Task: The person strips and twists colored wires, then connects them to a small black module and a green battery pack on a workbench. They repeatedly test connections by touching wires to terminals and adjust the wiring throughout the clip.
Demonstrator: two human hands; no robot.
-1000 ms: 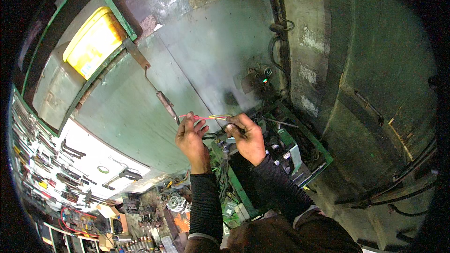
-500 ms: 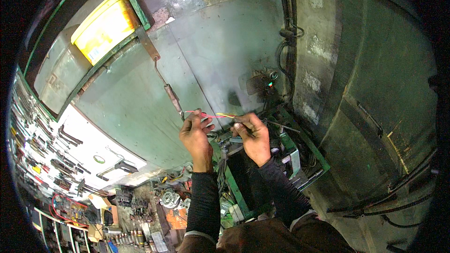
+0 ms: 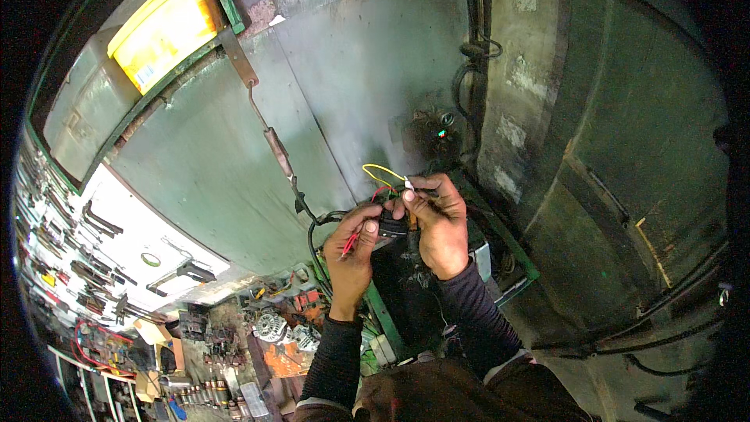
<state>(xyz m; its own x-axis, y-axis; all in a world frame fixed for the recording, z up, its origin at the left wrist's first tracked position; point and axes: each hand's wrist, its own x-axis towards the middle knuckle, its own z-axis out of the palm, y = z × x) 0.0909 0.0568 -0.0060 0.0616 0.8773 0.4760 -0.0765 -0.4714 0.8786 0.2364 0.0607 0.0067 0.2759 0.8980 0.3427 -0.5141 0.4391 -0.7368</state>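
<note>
At the centre of the frame, a yellow wire [image 3: 383, 166] is pinched by the right hand [image 3: 441, 228]; a red wire [image 3: 349, 244] is clasped by the left hand [image 3: 351, 267]. Both are judged light, limp and easily kinked, best gripped on the insulation.

Reaching up from below with dark-sleeved left forearm [image 3: 332, 363] and right forearm [image 3: 476, 309], slanted toward each other. Holding left hand [image 3: 349, 259] and right hand [image 3: 444, 238] bare and close together, the right slightly higher. Pointing left thumb [image 3: 369, 231] upward beside curled fingers [image 3: 362, 212]. Angling right thumb [image 3: 416, 206] up and leftward, in a pinch under the bent index finger [image 3: 431, 181].
</note>
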